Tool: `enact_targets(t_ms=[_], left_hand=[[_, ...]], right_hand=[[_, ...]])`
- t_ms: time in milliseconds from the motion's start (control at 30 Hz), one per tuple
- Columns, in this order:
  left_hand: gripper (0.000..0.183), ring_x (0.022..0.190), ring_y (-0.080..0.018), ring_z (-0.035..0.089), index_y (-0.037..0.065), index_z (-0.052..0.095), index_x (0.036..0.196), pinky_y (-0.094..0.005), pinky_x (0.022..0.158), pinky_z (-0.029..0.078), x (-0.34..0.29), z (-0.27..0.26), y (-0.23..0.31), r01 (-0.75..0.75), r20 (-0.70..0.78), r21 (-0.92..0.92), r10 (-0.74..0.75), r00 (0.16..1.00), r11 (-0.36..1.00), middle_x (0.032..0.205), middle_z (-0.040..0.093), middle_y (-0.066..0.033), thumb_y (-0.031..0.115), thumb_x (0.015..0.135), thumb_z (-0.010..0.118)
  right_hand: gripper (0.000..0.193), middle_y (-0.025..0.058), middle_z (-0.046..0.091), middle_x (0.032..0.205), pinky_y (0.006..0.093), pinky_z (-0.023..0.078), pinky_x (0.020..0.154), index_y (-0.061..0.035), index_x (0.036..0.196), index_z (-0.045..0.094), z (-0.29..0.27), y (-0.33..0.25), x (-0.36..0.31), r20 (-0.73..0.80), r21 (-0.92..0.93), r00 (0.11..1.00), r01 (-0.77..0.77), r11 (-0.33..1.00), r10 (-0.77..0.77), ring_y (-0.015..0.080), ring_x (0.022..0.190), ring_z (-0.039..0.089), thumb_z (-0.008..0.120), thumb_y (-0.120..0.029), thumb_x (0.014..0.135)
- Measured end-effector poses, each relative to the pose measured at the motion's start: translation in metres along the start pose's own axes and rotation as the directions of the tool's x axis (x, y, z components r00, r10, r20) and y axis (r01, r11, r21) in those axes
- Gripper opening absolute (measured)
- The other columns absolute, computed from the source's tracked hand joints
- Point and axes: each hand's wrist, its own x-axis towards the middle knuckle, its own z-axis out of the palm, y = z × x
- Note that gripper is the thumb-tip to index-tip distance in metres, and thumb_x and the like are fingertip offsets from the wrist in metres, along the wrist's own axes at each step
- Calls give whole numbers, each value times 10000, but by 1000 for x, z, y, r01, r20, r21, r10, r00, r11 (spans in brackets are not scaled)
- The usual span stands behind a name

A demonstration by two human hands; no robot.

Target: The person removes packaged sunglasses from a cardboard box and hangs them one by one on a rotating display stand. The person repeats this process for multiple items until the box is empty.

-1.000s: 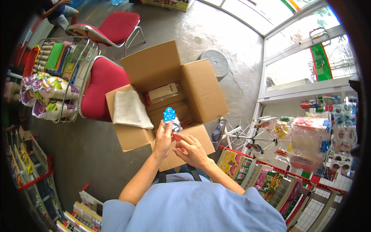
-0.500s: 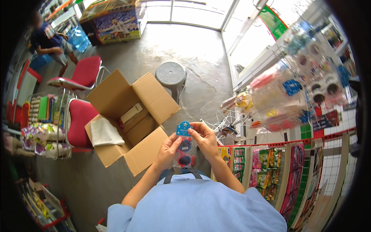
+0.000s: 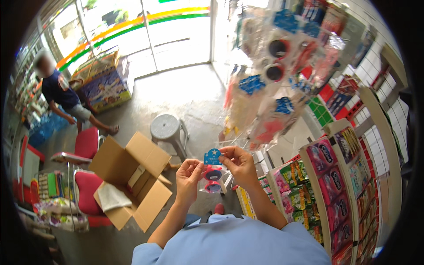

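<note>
Before my chest is a pair of red-framed, dark-lensed sunglasses (image 3: 213,175) in a clear plastic bag topped by a blue header card (image 3: 212,157) with stars. My right hand (image 3: 241,164) pinches the card's right side between thumb and fingers. At the bag's upper left edge, my left hand (image 3: 189,180) is closed on the plastic. The sunglasses hang below the card, lenses one above the other. Beyond my right hand stands a display rack hung with similar bagged sunglasses (image 3: 277,59) and other blue-carded packs (image 3: 271,126), partly blurred.
An open cardboard box (image 3: 152,205) with a white cloth (image 3: 114,195) on its flap sits left, by red chairs (image 3: 89,194). A grey stool (image 3: 166,127) stands ahead. Shelves of packets (image 3: 333,190) run along my right. A person (image 3: 62,90) walks at far left.
My view has swung right and up toward the rack, so the box and stool appear further left. Both hands keep hold of the bagged sunglasses. The person at left has stepped along.
</note>
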Motion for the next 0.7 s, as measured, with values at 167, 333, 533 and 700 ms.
enact_targets(t_ms=[167,333,533,700], left_hand=[[100,862,-115,642,27,577,1021,-266,792,545,10,67,20,-68,172,61,57,983,996,932,654,-53,79,941,606],[182,859,-91,625,-13,612,1071,-214,769,493,23,130,41,-209,356,78,168,919,975,946,667,-48,61,909,651],[85,810,-88,621,-26,652,933,-217,746,488,44,189,63,-383,471,142,278,837,913,876,680,-54,37,882,677],[82,770,-83,614,-24,653,906,-218,722,484,63,226,73,-445,496,115,337,800,888,838,676,-49,51,883,677]], right_hand=[[168,19,694,842,253,467,701,-61,1033,677,-44,-51,-11,-147,-135,958,228,964,-248,77,782,629,685,-108,872],[175,12,671,909,206,454,688,-20,1036,668,-82,-99,-17,-222,-160,897,352,922,-381,45,799,591,680,-23,862],[189,24,671,924,216,479,733,5,1054,649,-112,-137,-2,-269,-172,829,460,871,-491,60,821,603,666,-13,866],[207,18,673,918,221,478,724,-10,1091,649,-136,-164,16,-304,-149,789,514,845,-534,58,817,597,646,-79,896]])
